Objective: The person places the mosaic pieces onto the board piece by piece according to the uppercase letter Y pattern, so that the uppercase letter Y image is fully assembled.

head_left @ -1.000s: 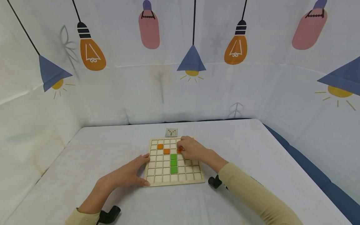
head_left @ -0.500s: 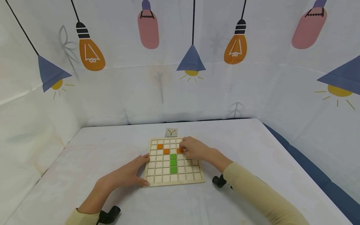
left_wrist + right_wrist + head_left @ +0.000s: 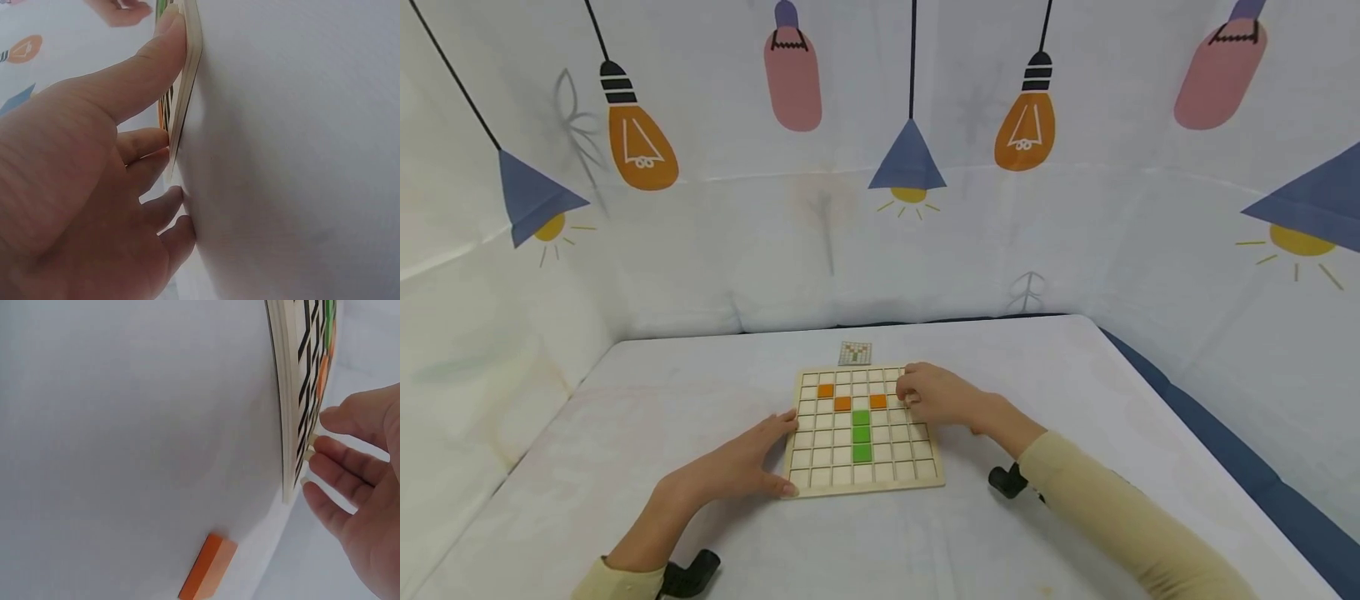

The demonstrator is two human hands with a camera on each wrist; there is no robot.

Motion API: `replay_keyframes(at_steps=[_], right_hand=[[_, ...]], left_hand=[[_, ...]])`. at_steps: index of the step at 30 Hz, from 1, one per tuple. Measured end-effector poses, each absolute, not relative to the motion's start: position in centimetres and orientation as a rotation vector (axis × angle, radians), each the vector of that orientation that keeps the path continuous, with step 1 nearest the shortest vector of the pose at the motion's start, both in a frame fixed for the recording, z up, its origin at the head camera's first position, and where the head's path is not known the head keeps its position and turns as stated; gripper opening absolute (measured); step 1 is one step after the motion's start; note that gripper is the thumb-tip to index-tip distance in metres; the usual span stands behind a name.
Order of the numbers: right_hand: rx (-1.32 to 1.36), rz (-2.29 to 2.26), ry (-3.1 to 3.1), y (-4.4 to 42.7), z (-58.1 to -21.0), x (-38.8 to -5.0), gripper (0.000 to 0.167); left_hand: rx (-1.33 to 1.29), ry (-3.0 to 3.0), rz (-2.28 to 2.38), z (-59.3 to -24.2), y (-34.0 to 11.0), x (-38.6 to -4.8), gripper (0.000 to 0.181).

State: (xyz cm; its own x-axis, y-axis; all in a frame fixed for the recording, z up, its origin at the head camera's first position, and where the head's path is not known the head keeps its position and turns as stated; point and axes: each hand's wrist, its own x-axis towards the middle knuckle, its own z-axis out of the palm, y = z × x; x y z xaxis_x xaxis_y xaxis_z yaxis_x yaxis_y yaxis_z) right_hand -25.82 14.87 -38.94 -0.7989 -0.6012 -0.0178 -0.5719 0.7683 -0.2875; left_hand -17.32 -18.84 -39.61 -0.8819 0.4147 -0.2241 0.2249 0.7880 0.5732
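A wooden grid board lies on the white table. Three green tiles form a column in its middle. Orange tiles sit further up: one at upper left, one lower, and one right of the column. My left hand rests at the board's left edge, thumb at the near corner, fingers spread along the side. Over the board's upper right hovers my right hand, covering some cells; in the right wrist view its fingers are loosely bent around nothing.
Beyond the board lies a small pattern card. In the right wrist view a loose orange tile lies on the table right of the board; the head view hides it. A white curtain printed with lamps surrounds the table.
My right hand has let go of the orange tile right of the green column, which now lies uncovered, and has shifted right. The left hand has stayed put.
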Motion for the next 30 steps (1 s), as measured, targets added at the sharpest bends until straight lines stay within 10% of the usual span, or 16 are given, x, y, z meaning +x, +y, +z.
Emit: replay_keyframes(at_steps=[30], right_hand=[[-0.906,-0.441,2.804,20.5,-37.9,-24.8,0.026]], left_hand=[[0.508,2.646,0.758,-39.8,-18.8,-17.6,0.108]])
